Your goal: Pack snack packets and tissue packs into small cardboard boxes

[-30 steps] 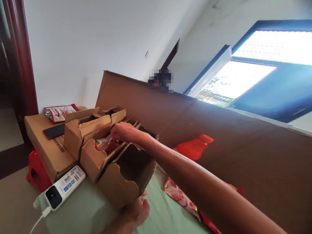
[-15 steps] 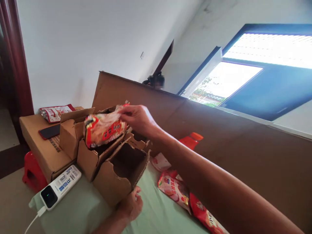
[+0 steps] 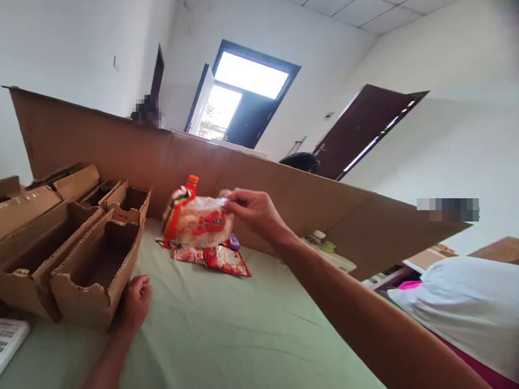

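Note:
My right hand [image 3: 253,210] pinches the upper right corner of a red and clear plastic food packet [image 3: 200,222], which hangs tilted above the table. Behind the packet stands an orange-capped red bottle [image 3: 192,182], mostly hidden. Beneath it, red and white pouches [image 3: 227,260] lie flat on the green cloth. My left hand [image 3: 137,302] rests on the cloth with curled fingers and nothing visible in them, close against the right side of an open cardboard box [image 3: 87,292]. That box's visible inside is bare brown card.
More open cardboard boxes [image 3: 24,248] stand at the left. A tall cardboard panel [image 3: 259,189] runs along the back of the green cloth [image 3: 227,335]. A white device [image 3: 12,337] lies at the lower left edge. A person in a white shirt [image 3: 466,292] is at the right.
My right hand has carried the packet from over the boxes to above the pouches on the right. The view has swung right. My left hand stays beside the box.

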Tool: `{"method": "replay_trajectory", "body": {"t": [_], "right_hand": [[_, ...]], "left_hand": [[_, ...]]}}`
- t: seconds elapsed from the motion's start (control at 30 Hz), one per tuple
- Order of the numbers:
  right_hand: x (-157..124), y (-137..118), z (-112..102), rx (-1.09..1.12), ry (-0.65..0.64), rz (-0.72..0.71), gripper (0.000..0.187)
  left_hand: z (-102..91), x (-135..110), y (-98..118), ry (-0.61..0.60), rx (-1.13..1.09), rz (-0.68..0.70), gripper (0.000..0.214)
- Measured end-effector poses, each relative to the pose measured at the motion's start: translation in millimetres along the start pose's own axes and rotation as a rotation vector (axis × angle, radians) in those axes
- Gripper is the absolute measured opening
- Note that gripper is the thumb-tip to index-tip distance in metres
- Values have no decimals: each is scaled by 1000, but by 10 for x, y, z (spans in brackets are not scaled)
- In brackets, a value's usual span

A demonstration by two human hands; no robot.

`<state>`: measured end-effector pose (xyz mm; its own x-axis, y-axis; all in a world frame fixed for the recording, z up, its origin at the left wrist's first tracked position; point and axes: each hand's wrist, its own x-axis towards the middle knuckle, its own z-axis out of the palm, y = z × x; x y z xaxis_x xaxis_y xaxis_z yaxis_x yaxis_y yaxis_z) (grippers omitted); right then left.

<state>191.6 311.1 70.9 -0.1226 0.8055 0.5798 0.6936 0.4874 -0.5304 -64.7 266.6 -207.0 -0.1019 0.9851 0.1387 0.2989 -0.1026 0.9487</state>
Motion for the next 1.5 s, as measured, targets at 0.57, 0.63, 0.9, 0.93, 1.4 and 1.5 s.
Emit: {"method": "replay_trajectory", "body": {"t": [0.57,0.63,0.9,0.93,1.4,1.5], "right_hand": [[-1316,1760,-458,-180,-244,402,29],[-1287,1800,-385,-204,-231,418,28],[-1113,1689,-19,-362,-147,443,43],[-1135,1655,-15,-366,-148,437,42],[-269,243,971,-96,-272,-75,32],[173,-224,1525,-143,-389,-231,35]], "left_hand": [[-108,-39,241,35,89,-35,44],[-105,-37,238,36,93,-42,44],[-97,-62,208,0,84,-24,42],[-90,-85,207,-1,82,-18,39],[112,-277,45,30,72,-22,33],[170,-271,-33,46,74,-43,31]]}}
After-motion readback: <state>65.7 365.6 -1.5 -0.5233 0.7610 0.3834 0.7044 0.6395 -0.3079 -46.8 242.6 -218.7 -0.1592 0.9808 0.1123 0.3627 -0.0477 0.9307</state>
